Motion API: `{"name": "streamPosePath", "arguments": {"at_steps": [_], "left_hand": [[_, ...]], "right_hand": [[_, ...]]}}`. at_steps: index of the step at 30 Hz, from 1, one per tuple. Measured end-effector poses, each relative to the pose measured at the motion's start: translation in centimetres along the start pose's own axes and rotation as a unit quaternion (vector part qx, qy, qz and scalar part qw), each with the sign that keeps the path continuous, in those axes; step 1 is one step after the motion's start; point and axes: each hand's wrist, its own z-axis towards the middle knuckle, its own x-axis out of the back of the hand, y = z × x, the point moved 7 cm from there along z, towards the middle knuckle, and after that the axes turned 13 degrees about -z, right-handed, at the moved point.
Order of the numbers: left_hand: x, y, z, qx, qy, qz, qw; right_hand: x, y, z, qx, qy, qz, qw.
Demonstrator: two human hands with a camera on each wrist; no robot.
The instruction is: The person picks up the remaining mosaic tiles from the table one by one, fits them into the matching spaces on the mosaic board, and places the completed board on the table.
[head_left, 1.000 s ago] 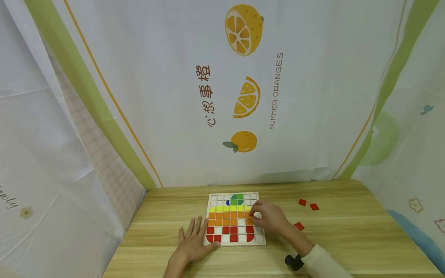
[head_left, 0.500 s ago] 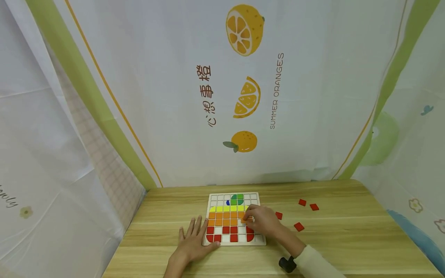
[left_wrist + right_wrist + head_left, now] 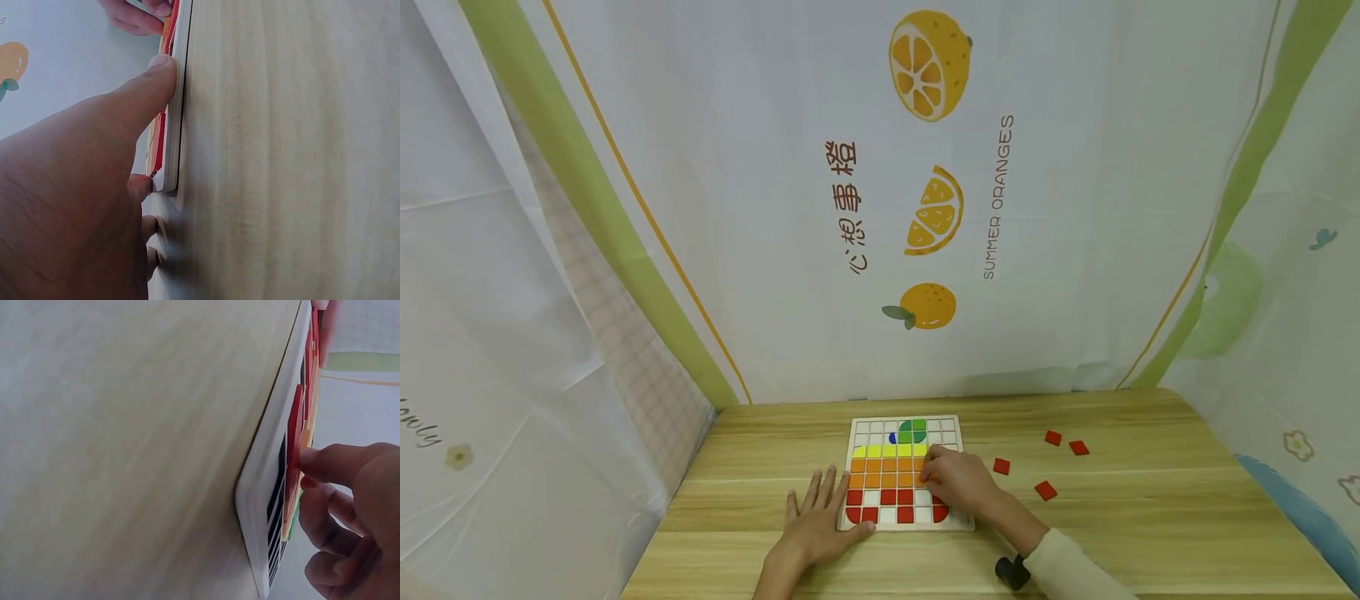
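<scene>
A square puzzle board (image 3: 887,515) lies flat on the table, filled in rows with yellow, orange and red tiles, plus green and blue pieces near its top. My left hand (image 3: 816,529) is spread at the board's lower left corner; its thumb (image 3: 164,69) rests on the near edge. At the right side of the board, my right hand (image 3: 962,482) has curled fingers and pinches an orange square tile (image 3: 920,481) at a cell in the lower orange row. In the right wrist view the thumb (image 3: 312,459) is low over the tiles; the fingers partly hide the tile.
Several loose red tiles (image 3: 1046,490) lie on the wooden table (image 3: 1120,525) right of the board. A black device (image 3: 1012,572) is at the right sleeve (image 3: 1075,567). A white curtain (image 3: 775,250) with orange prints hangs behind the table.
My right hand has moved left with the orange tile, from the board's right side to the formerly white cell. One red tile beside the hand has come into view. The left hand stays put.
</scene>
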Motion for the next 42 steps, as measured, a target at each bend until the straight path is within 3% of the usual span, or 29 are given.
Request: {"name": "streamPosePath", "arguments": {"at_steps": [7,14,22,27,34,42], "left_hand": [[-0.1,-0.2,0.2,-0.011,0.013,-0.007,0.9998],[-0.5,-0.6,0.4,-0.013,0.013,0.000,0.9998],[0.5,1.1,-0.4,0.020,-0.008,0.030,0.9993],[0.6,1.4,-0.5,0.020,-0.008,0.034,0.9992],[-0.2,0.0,0.1,0.002,0.005,0.002,1.0000],[-0.8,-1.2,0.8,-0.003,0.022,0.005,0.9997]], "right_hand": [[0.3,-0.4,0.1,0.020,0.005,-0.033,0.9992],[0.4,-0.6,-0.2,0.025,0.001,-0.030,0.9992],[0.2,-0.5,-0.4,0.026,0.003,-0.023,0.9994],[0.3,-0.5,-0.4,0.024,0.005,-0.020,0.9995],[0.4,-0.5,-0.5,0.022,-0.002,-0.016,0.9996],[0.4,-0.4,-0.6,0.020,-0.013,-0.015,0.9996]]}}
